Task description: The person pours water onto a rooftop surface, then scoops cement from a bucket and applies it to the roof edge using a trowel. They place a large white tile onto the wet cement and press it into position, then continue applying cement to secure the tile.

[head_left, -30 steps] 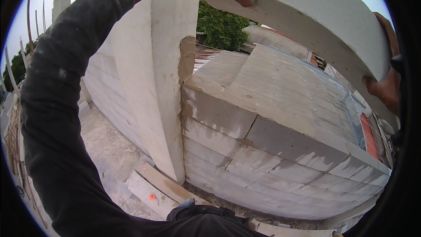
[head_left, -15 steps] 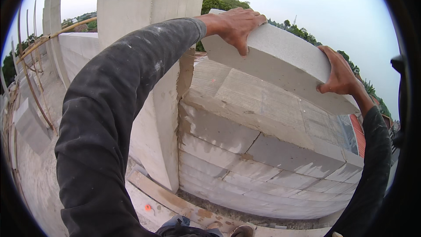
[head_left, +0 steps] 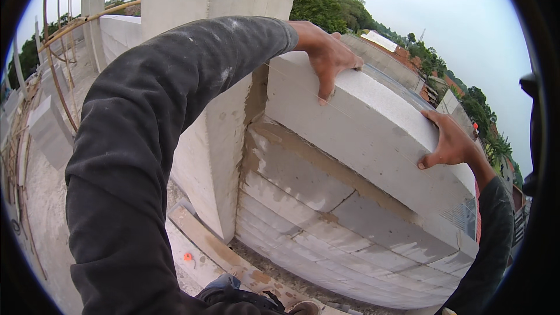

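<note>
My left hand [head_left: 331, 61] grips the upper left part of a long pale grey block [head_left: 364, 128], thumb on its near face and fingers over the top. My right hand [head_left: 446, 140] grips its right part the same way. The block is low on the top of a block wall [head_left: 309, 186] streaked with brown mortar, its left end close beside a tall concrete column [head_left: 221, 181]. Whether it fully rests there I cannot tell. A thin string crosses the block's face near my left hand.
Boards [head_left: 210, 239] lie below at the wall's foot, with a small orange object [head_left: 188, 256] on them. On the left are loose blocks [head_left: 49, 131], bamboo poles [head_left: 58, 70] and columns [head_left: 93, 17]. Trees and rooftops lie beyond the wall.
The block and both hands have come down from high overhead onto the top of the wall by the column, now hiding most of the roof behind it.
</note>
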`<state>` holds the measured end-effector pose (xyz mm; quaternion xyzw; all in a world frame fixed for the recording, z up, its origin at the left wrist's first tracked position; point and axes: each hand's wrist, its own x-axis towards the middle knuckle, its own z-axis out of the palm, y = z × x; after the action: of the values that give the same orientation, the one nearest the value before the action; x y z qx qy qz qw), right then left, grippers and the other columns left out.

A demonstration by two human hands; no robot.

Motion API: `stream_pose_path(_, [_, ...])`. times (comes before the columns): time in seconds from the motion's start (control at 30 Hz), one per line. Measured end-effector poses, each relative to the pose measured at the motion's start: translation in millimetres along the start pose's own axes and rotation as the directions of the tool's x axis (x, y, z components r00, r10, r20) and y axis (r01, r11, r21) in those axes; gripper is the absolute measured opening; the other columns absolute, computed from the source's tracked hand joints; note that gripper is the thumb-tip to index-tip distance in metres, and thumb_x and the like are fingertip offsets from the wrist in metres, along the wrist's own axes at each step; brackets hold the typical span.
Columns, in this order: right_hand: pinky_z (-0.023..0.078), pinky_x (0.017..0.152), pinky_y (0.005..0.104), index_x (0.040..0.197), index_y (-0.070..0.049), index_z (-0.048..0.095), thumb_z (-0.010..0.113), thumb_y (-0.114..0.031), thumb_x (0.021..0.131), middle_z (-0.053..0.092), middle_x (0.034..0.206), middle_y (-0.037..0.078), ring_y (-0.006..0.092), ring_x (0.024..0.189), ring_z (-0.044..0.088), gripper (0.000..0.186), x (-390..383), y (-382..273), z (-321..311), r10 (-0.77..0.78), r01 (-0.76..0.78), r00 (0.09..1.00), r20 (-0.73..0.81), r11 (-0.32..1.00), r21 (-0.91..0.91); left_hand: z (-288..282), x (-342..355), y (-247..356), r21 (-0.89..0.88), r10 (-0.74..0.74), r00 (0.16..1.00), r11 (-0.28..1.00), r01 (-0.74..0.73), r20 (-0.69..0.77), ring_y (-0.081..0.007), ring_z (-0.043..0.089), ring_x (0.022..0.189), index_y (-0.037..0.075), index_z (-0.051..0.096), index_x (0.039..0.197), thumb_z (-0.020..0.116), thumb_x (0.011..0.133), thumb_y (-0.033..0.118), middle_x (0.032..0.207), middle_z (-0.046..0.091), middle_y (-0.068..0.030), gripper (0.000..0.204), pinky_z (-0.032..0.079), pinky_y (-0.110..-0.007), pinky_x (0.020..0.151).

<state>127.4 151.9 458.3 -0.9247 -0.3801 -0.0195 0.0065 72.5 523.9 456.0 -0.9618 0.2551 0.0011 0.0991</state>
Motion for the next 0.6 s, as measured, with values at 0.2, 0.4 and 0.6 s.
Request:
stream_pose_path(0.2, [0.039, 0.117, 0.0465, 0.156, 0.001, 0.045, 0.089, -0.061, 0.046, 0.056, 0.14, 0.026, 0.0406, 0.133, 0.053, 0.134, 8, -2, 13, -0.006, 0.005, 0.998, 0.056, 1.0, 0.025, 7, -2, -4, -0.025, -0.015, 0.994, 1.0, 0.018, 0.11, -0.0417, 0.061, 0.127, 0.0, 0.046, 0.152, 0.095, 0.051, 0.052, 0.131, 0.067, -0.0262, 0.123, 0.027, -0.053, 0.112])
stream_pose_path(0.4, [0.04, 0.116, 0.0465, 0.155, 0.002, 0.047, 0.089, -0.061, 0.045, 0.056, 0.139, 0.026, 0.0407, 0.131, 0.054, 0.134, 18, -3, 11, -0.043, 0.041, 0.994, 0.099, 0.999, 0.02, 17, -3, -10, -0.108, -0.006, 0.992, 0.994, 0.02, 0.126, -0.0436, 0.061, 0.129, -0.002, 0.045, 0.15, 0.096, 0.052, 0.049, 0.13, 0.066, -0.0284, 0.121, 0.03, -0.06, 0.115])
stream_pose_path(0.6, [0.039, 0.117, 0.0464, 0.155, 0.003, 0.046, 0.087, -0.064, 0.047, 0.056, 0.141, 0.027, 0.0412, 0.134, 0.053, 0.134, 26, -4, 14, -0.035, 0.033, 0.995, 0.094, 0.999, 0.015, 17, -4, -14, -0.166, -0.003, 0.988, 0.986, 0.029, 0.155, -0.0453, 0.065, 0.12, -0.004, 0.046, 0.145, 0.099, 0.054, 0.044, 0.127, 0.065, -0.0292, 0.115, 0.051, -0.047, 0.102])
